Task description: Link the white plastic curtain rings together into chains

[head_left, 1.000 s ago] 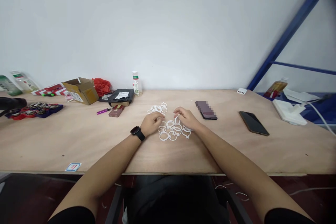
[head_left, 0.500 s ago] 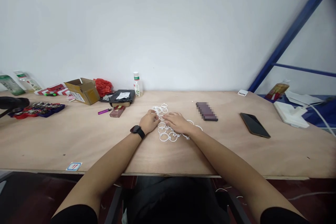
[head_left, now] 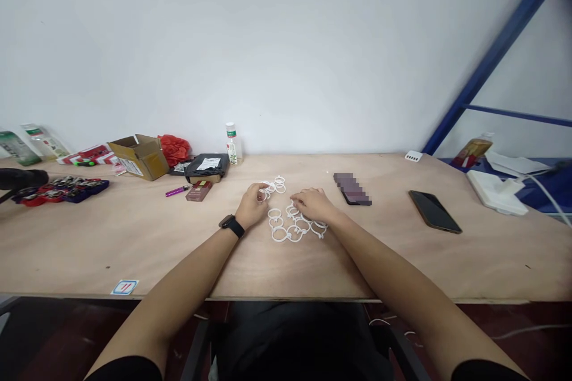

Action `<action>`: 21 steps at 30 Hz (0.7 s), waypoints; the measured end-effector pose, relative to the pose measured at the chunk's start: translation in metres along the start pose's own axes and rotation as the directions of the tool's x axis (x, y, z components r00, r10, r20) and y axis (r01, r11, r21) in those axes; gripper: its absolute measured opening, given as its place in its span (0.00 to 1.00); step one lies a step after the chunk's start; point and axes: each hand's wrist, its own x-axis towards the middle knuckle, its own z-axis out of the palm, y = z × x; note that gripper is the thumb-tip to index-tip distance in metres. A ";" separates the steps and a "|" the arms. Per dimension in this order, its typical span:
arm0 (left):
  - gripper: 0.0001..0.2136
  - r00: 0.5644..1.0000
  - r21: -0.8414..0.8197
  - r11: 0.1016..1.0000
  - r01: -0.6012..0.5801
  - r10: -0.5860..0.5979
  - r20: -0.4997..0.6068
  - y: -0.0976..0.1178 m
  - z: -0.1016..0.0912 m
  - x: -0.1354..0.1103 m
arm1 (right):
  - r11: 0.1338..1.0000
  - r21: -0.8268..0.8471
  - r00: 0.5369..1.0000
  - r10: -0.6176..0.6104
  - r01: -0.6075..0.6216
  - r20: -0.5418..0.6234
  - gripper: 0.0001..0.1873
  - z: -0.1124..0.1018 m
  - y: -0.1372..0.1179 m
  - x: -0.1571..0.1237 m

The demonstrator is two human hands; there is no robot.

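Observation:
Several white plastic rings (head_left: 290, 226) lie in a loose heap on the wooden table (head_left: 134, 238) in front of me. A smaller cluster of white rings (head_left: 274, 184) sits just behind the heap. My left hand (head_left: 251, 204), with a black watch at the wrist, has curled fingers pinching a ring at the edge of that rear cluster. My right hand (head_left: 314, 205) rests palm down on the heap, fingers bent onto a ring at its top.
Two phones (head_left: 352, 188) (head_left: 434, 211) lie to the right. At the back stand a small bottle (head_left: 232, 144), a black package (head_left: 206, 166), a cardboard box (head_left: 138, 156) and a red bag. A purple lighter (head_left: 177, 191) and a tray of parts (head_left: 62, 189) lie left. A blue frame (head_left: 491, 53) rises right.
My right hand stretched flat leftward over the rings, then drew back and curled on the heap's top. My left hand shifted slightly up toward the rear cluster.

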 end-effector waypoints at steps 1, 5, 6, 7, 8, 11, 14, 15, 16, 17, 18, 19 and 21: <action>0.23 1.000 -0.002 1.000 0.000 0.000 0.005 0.000 0.001 0.000 | 1.000 -0.005 1.000 0.020 -0.020 0.016 0.18 -0.001 0.001 0.000; 0.21 0.999 -0.033 0.999 0.026 -0.025 0.038 -0.004 0.003 0.000 | 0.998 0.027 0.996 0.059 -0.061 0.069 0.18 -0.002 0.004 0.002; 0.20 0.998 -0.046 0.998 0.035 -0.033 0.056 -0.005 0.003 -0.001 | 0.997 0.042 0.995 0.064 -0.068 0.076 0.17 -0.001 0.004 0.002; 0.18 0.996 -0.061 0.997 0.043 -0.039 0.077 -0.005 0.003 -0.001 | 0.996 0.059 0.995 0.068 -0.073 0.079 0.16 -0.001 0.005 0.002; 0.16 0.994 -0.077 0.996 0.051 -0.043 0.099 -0.005 0.003 -0.002 | 0.994 0.073 0.994 0.072 -0.078 0.079 0.15 -0.001 0.005 0.002; 0.13 0.990 -0.120 0.990 0.076 -0.061 0.124 -0.003 0.001 -0.003 | 0.991 0.102 0.995 0.080 -0.085 0.058 0.12 0.000 0.006 0.002; 0.14 0.989 -0.131 0.987 0.089 -0.072 0.130 0.000 -0.001 -0.003 | 0.989 0.125 0.996 0.075 -0.080 0.041 0.15 0.001 0.009 0.002; 0.13 0.987 -0.131 0.987 0.096 -0.078 0.138 0.001 -0.001 -0.003 | 0.987 0.137 0.997 0.075 -0.079 0.035 0.17 0.001 0.010 0.002; 0.13 0.985 -0.133 0.986 0.104 -0.083 0.150 0.001 -0.001 -0.002 | 0.984 0.161 0.997 0.079 -0.081 0.023 0.18 0.001 0.011 0.002; 0.12 0.984 -0.134 0.985 0.109 -0.087 0.158 0.002 -0.002 -0.002 | 0.976 0.199 0.996 0.090 -0.088 0.002 0.18 0.001 0.012 0.002; 0.13 0.984 -0.132 0.986 0.104 -0.083 0.157 0.003 -0.002 -0.002 | 0.963 0.249 0.994 0.108 -0.098 -0.027 0.17 0.002 0.014 0.002; 0.13 0.987 -0.125 0.989 0.084 -0.065 0.147 0.003 -0.002 -0.001 | 0.945 0.309 0.989 0.134 -0.108 -0.065 0.16 0.002 0.015 0.001; 0.12 0.995 -0.082 0.996 0.019 -0.011 0.101 0.004 -0.003 0.000 | 0.896 0.427 0.968 0.201 -0.119 -0.150 0.15 0.003 0.018 0.001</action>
